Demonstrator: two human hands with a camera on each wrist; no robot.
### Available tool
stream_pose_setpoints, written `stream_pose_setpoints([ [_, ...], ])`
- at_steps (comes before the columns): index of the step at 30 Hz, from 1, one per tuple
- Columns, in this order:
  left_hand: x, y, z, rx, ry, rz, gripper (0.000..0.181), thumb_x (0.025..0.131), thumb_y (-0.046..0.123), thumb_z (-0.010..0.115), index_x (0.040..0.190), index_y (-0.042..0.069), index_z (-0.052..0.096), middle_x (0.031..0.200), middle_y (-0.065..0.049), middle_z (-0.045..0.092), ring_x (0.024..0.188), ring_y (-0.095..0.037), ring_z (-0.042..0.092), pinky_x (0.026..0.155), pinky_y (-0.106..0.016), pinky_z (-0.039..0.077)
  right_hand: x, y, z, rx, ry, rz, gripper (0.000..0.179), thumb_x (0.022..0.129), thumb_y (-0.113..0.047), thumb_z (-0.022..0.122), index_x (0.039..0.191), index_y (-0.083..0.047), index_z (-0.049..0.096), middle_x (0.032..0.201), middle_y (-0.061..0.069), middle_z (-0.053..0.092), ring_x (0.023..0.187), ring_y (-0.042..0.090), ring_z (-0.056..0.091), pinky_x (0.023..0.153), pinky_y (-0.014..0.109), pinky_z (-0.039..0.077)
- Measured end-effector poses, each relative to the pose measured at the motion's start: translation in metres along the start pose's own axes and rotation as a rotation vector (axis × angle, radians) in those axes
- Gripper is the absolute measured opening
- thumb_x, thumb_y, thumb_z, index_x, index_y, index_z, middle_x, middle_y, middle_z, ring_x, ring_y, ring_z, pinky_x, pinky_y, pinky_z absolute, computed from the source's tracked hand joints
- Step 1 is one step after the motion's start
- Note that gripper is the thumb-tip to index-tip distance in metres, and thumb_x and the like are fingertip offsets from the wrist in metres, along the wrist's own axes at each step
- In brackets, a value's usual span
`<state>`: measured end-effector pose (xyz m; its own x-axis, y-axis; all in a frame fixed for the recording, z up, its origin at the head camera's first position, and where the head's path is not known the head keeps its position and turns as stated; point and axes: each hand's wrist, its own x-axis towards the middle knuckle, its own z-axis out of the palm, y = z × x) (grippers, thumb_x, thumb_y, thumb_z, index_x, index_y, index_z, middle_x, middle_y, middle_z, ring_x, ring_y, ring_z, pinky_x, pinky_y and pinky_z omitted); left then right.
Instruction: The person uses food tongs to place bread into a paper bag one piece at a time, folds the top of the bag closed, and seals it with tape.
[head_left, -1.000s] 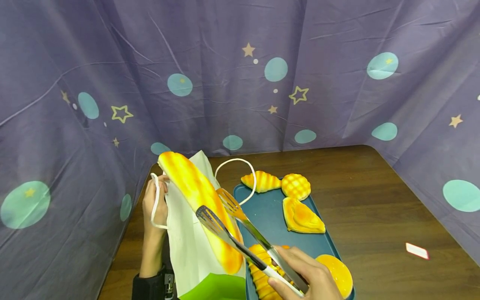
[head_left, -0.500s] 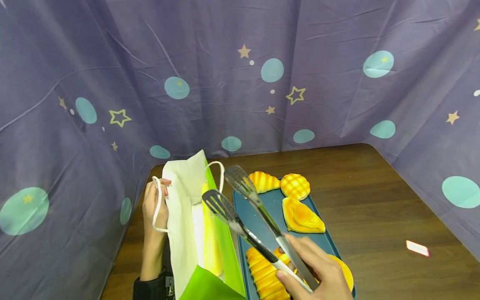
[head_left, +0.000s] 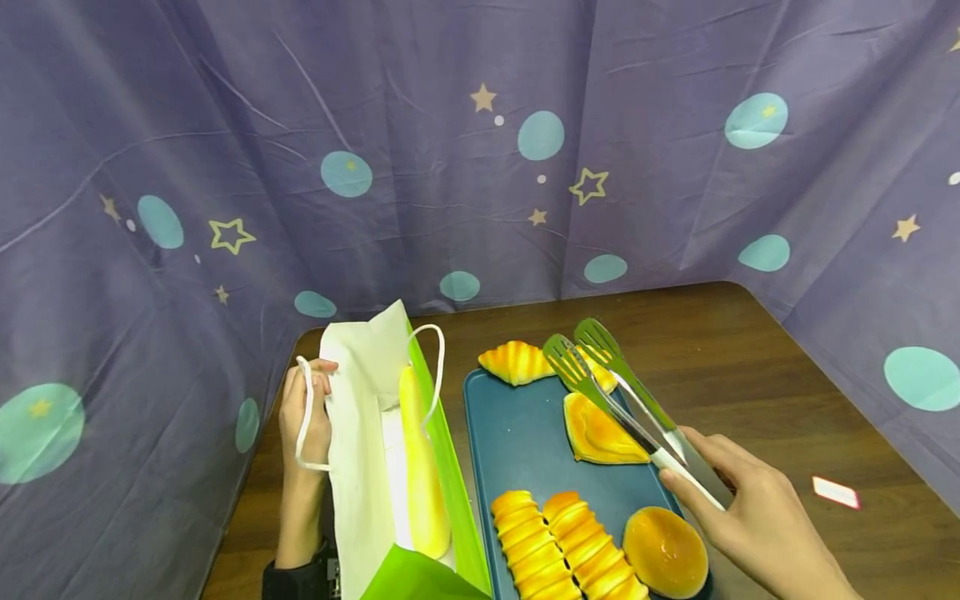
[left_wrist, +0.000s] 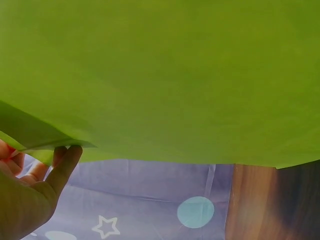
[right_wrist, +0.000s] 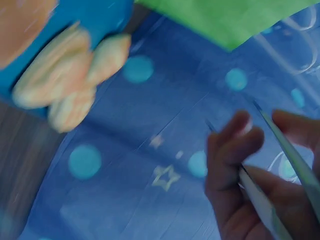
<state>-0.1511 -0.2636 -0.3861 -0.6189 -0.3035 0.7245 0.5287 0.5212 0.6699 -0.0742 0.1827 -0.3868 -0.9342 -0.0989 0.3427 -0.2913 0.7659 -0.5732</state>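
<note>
My left hand (head_left: 306,421) pinches the left rim of a paper bag (head_left: 356,475), green outside and white inside, with white rope handles. In the left wrist view its thumb and fingers (left_wrist: 67,167) sit at the green edge. A long baguette (head_left: 425,483) lies inside the bag along its right wall. My right hand (head_left: 761,504) grips metal tongs (head_left: 649,403), whose slotted heads are apart with nothing between them. They overlap the checkered round bread (head_left: 602,373) and come close to a folded triangular pastry (head_left: 600,429) in the head view.
Right of the bag lies a blue tray (head_left: 510,433). It bears two ridged rolls (head_left: 534,546) and a glossy round bun (head_left: 666,552) at the near end, with a croissant (head_left: 516,363) at its far edge. A small white card (head_left: 835,492) lies on the wooden table (head_left: 750,375).
The baguette has gone from the tongs down into the bag, and the tongs let it go. My right hand has moved right with the tongs. The left hand stays at the bag's rim.
</note>
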Motion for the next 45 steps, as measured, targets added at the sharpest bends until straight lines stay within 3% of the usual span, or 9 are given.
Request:
stream_pose_setpoints([
  [3,0.001,0.001,0.0,0.008,0.001,0.006,0.042,0.107,0.017,0.045,0.076,-0.011,0.045,0.102,0.004,0.062,0.092,0.001,0.048,0.083,-0.015,0.034,-0.001,0.024,-0.002,-0.056,-0.049,-0.008,0.055,0.085,-0.029,0.082,0.128,0.001,0.065,0.12,0.021,0.068,0.103,0.043,0.066,0.079,0.057,0.053],
  [5,0.001,0.002,0.001,0.013,-0.001,0.013,0.043,0.107,0.019,0.045,0.076,-0.011,0.046,0.101,0.0,0.063,0.092,0.001,0.048,0.083,-0.015,0.034,-0.003,0.036,0.0,-0.075,-0.069,-0.018,0.056,0.084,-0.029,0.082,0.125,0.004,0.066,0.116,0.023,0.069,0.102,0.045,0.065,0.079,0.063,0.049],
  [11,0.001,-0.003,0.002,-0.002,0.005,0.044,0.044,0.107,0.022,0.046,0.077,-0.011,0.045,0.101,-0.001,0.063,0.091,0.0,0.048,0.083,-0.016,0.034,-0.007,0.056,0.006,-0.173,-0.143,0.004,0.059,0.082,-0.03,0.083,0.12,0.011,0.065,0.111,0.03,0.068,0.097,0.049,0.065,0.08,0.066,0.049],
  [18,0.002,-0.006,0.005,-0.022,0.023,0.084,0.045,0.107,0.019,0.046,0.074,-0.011,0.044,0.1,-0.001,0.064,0.094,0.001,0.05,0.088,-0.016,0.035,-0.011,0.076,0.011,-0.253,-0.206,0.007,0.056,0.081,-0.03,0.083,0.115,0.011,0.067,0.1,0.021,0.07,0.086,0.036,0.067,0.075,0.06,0.052],
  [22,0.002,-0.004,0.006,-0.033,0.023,0.083,0.046,0.107,0.019,0.046,0.073,-0.012,0.044,0.099,0.0,0.064,0.095,0.0,0.051,0.09,-0.017,0.035,-0.011,0.085,0.013,-0.25,-0.254,0.023,0.058,0.085,-0.033,0.08,0.116,0.014,0.065,0.107,0.029,0.068,0.094,0.046,0.067,0.08,0.064,0.05],
  [27,0.001,-0.002,0.005,-0.024,0.01,0.045,0.035,0.105,0.006,0.045,0.074,-0.012,0.044,0.1,0.003,0.063,0.093,0.0,0.05,0.086,-0.016,0.035,-0.009,0.093,0.016,-0.239,-0.298,0.048,0.061,0.088,-0.035,0.077,0.117,0.016,0.063,0.113,0.035,0.065,0.1,0.052,0.064,0.083,0.066,0.049],
  [31,0.0,-0.001,0.003,-0.019,-0.002,0.008,0.033,0.104,0.004,0.044,0.076,-0.012,0.045,0.102,0.007,0.061,0.09,0.0,0.048,0.081,-0.016,0.034,-0.008,0.094,0.02,-0.233,-0.304,0.051,0.059,0.088,-0.035,0.077,0.116,0.015,0.065,0.114,0.035,0.065,0.101,0.052,0.064,0.083,0.065,0.049],
  [45,0.0,0.0,0.005,-0.033,0.027,0.075,0.042,0.106,0.013,0.045,0.073,-0.013,0.043,0.1,0.01,0.063,0.093,0.0,0.05,0.087,-0.016,0.034,-0.013,0.094,0.023,-0.204,-0.243,0.068,0.047,0.083,-0.026,0.082,0.114,0.008,0.07,0.107,0.026,0.071,0.088,0.044,0.068,0.071,0.063,0.052],
])
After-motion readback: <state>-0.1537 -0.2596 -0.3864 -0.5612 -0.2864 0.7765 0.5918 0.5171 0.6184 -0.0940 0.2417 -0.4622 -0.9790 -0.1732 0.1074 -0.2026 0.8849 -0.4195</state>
